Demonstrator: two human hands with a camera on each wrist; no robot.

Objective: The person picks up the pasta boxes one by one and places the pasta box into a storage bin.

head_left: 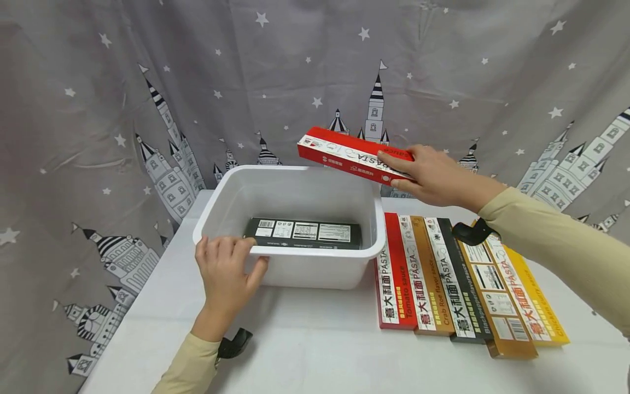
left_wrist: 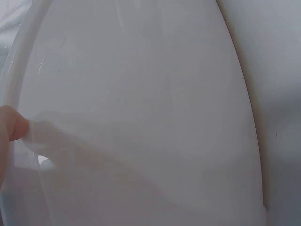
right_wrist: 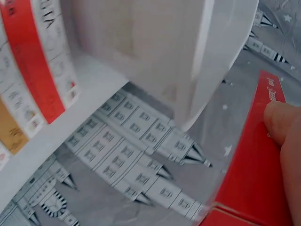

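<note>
Red "PASTA" box (head_left: 339, 155) gripped in right hand (head_left: 433, 174); left hand (head_left: 227, 276) grips tub (head_left: 315, 271).

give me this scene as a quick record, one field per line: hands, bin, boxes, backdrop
left hand: grips the near rim of the white bin, toward its left corner
right hand: holds a red pasta box by one end, raised near the bin's far right corner
in bin: one black box, barcode side up
row right of bin, left to right: tomato box, crab roe box, black pepper box, brown barcode-up box, yellow box
surface: white table
backdrop: gray curtain, stars and castles
</note>
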